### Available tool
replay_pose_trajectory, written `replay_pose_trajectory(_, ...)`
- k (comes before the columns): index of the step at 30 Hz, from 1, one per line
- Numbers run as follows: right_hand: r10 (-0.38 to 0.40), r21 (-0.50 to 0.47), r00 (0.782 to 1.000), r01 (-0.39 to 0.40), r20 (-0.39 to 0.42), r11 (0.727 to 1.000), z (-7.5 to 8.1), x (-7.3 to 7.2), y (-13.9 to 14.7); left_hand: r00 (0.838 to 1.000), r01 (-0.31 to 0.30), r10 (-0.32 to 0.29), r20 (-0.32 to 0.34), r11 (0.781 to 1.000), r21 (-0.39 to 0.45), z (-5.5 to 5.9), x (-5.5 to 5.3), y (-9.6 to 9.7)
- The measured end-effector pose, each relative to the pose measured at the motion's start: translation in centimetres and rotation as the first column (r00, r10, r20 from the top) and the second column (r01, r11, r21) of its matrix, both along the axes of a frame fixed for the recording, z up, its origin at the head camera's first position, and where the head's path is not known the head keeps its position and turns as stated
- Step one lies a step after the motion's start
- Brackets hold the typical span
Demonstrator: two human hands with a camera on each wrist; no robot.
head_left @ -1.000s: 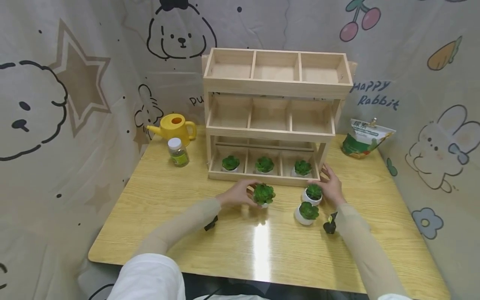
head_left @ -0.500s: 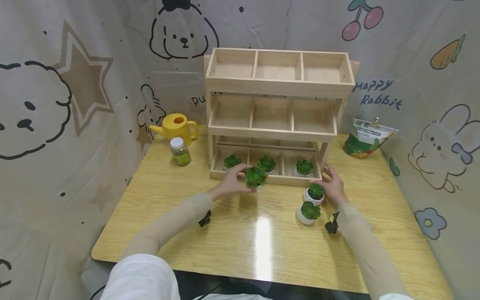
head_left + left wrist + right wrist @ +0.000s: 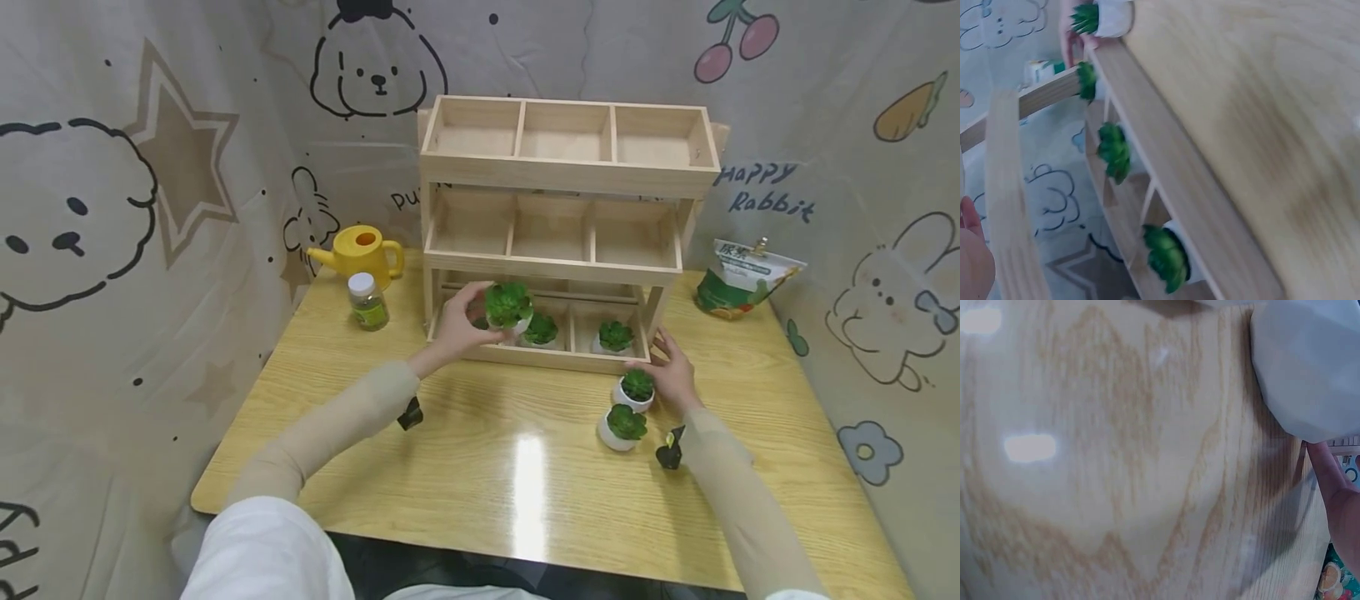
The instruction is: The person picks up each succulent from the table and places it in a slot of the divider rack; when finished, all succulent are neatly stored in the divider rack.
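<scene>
My left hand [image 3: 457, 327] holds a potted succulent [image 3: 508, 305] by its white pot, raised in front of the gap between the middle and bottom tiers of a wooden plant stand [image 3: 570, 175]. In the bottom tier sit more succulents, one at centre [image 3: 541, 328] and one at right [image 3: 615, 336]; the left one [image 3: 1166, 257] shows in the left wrist view, mostly hidden behind my hand in the head view. My right hand [image 3: 677, 380] grips the stand's lower right corner, thumb in front and fingers along the side. Beside it stand two potted succulents, one behind [image 3: 637, 385] and one nearer [image 3: 626, 422].
The middle and top tiers have three bare compartments each. A yellow watering can [image 3: 363, 252] and a lidded jar [image 3: 369, 303] stand left of the stand. A clipped green-and-white bag [image 3: 746, 279] stands to the right. The wooden table [image 3: 450, 483] ends at the front.
My left hand has lifted the succulent up from near the table, forward and slightly left, to the height of the lower tiers. My right hand stays at the stand's corner.
</scene>
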State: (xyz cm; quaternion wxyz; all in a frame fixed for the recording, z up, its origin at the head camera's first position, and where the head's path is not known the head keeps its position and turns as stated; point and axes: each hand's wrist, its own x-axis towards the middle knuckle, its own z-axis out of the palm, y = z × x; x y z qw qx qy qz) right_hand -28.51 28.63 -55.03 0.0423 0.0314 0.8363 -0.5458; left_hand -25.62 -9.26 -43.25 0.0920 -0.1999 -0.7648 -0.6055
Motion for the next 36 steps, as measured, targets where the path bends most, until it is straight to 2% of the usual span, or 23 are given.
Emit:
replay_pose_trajectory(5,0.000,0.000,1.000,0.000,-0.005,1.000,0.0,0.0,0.0,0.994,-0.103,0.103,-0.042,0.995,0.013,1.4,-0.8,-0.7)
replay_pose_trajectory(7,0.001,-0.001,1.000,-0.001,-0.006,1.000,0.0,0.0,0.0,0.986,-0.157,0.157,-0.055,0.988,0.010,1.9,-1.2,-1.1)
replay_pose_trajectory(12,0.001,0.000,1.000,-0.001,-0.002,1.000,0.0,-0.1,0.0,0.967,-0.246,0.249,-0.062,0.968,0.045,2.9,-2.2,-1.9)
replay_pose_trajectory(16,0.000,-0.001,1.000,0.000,0.002,1.000,0.1,0.0,-0.1,0.954,-0.291,0.296,-0.049,0.951,0.101,3.5,-3.2,-2.3)
replay_pose_trajectory(20,-0.001,-0.007,1.000,0.001,0.010,1.000,0.1,0.0,-0.1,0.950,-0.294,0.306,-0.064,0.944,0.148,3.9,-4.1,-2.7)
replay_pose_trajectory(25,-0.005,-0.019,1.000,0.005,0.006,1.000,-0.1,0.0,-0.1,0.933,-0.343,0.352,-0.069,0.932,0.114,4.1,-5.3,-2.8)
replay_pose_trajectory(31,-0.001,-0.017,1.000,0.001,-0.001,1.000,-0.2,0.0,-0.1,0.913,-0.405,0.405,-0.045,0.914,0.020,4.4,-6.3,-3.2)
replay_pose_trajectory(36,-0.005,-0.012,1.000,0.005,0.002,1.000,-0.2,-0.1,0.0,0.898,-0.441,0.440,-0.026,0.898,-0.016,4.6,-7.3,-3.1)
